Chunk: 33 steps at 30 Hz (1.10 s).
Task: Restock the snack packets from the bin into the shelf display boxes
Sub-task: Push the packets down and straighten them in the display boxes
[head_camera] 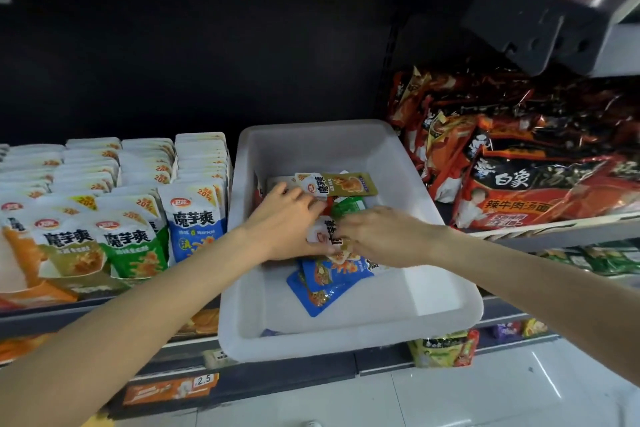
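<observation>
Both forearms reach into the white bin (pixel 346 333): left hand (pixel 287 222) and right hand (pixel 388 236) pinch a small white konjac packet (pixel 323 232) above blue packets (pixel 325 282).

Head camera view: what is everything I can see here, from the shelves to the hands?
bin: one, translucent white, on the shelf edge at centre.
loose snack packets: several, blue, green, olive and white, piled inside the bin.
standing snack pouches: many in rows, white with orange, olive, green and blue fronts, on the shelf left of the bin.
noodle bags: many, red and orange, stacked right of the bin.
price tag: one, white, on the shelf rail below.
floor tiles: pale, bottom right.
left hand: in the bin, fingers on the packets.
right hand: in the bin, fingers curled at a white packet.
</observation>
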Available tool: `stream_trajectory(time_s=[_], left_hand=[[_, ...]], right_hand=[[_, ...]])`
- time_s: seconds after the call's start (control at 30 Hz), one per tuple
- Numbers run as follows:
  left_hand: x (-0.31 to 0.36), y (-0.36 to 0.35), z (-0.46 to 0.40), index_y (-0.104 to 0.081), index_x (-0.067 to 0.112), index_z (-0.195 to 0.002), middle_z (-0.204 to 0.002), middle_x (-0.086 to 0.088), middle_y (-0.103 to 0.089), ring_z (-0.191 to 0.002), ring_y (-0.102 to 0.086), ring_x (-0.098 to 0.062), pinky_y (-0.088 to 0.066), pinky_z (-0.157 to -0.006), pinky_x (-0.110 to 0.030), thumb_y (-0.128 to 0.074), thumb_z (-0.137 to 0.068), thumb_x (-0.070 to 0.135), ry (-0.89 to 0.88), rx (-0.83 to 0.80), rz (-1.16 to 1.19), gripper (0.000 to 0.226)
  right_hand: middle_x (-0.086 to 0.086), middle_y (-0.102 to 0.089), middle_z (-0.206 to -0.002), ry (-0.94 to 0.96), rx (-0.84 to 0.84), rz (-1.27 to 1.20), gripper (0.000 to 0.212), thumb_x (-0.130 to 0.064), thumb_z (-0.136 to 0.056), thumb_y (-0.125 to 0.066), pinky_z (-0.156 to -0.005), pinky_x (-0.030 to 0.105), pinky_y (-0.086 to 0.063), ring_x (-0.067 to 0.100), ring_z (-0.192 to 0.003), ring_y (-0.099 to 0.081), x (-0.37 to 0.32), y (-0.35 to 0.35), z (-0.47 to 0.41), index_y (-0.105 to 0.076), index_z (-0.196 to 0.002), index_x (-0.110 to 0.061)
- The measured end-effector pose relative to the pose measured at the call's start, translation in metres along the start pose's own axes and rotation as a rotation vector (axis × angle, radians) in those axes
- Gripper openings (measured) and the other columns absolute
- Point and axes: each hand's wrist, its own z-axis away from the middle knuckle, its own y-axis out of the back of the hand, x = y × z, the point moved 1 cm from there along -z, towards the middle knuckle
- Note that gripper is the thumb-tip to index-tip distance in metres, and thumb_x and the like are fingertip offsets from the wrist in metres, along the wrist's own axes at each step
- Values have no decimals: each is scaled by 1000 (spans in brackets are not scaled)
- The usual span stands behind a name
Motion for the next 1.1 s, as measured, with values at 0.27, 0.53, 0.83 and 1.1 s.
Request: stream_trajectory(time_s=[0.27,0.53,0.83,1.1], left_hand=[[1,-16,-10,-47,23,-133,-127,-3,-58,-123,-47,-24,-24,-109,-42,-40,-87,62,-208,-33,-219,61],[-10,50,39,-41,29,-137,-131,7,-55,-117,-53,-6,-46,-95,-30,-68,-85,33,339,561,901,59],[5,85,76,-58,26,-109,-94,12,-70,-86,-68,-4,-55,-67,-22,-55,-94,8,528,794,1480,24],[-9,101,149,-48,40,-109,-83,15,-71,-79,-69,-3,-55,-71,-19,-69,-84,19,589,771,1159,39]], right_hand=[[4,-54,-128,-148,-31,-73,77,-48,-73,-74,-98,35,-43,23,-114,-53,6,1,-19,-40,-133,-14],[-6,-55,-115,-422,431,-503,87,-81,-63,-53,-87,33,-45,17,-105,-55,-9,50,19,-44,-128,-24],[-16,-57,-87,-320,817,-730,60,-71,-64,-59,-70,33,-52,4,-76,-57,-57,82,22,-57,-106,-28],[-13,-68,-91,165,621,-858,27,-25,-81,-72,-64,29,-58,2,-73,-68,-89,131,2,-58,-104,-27]])
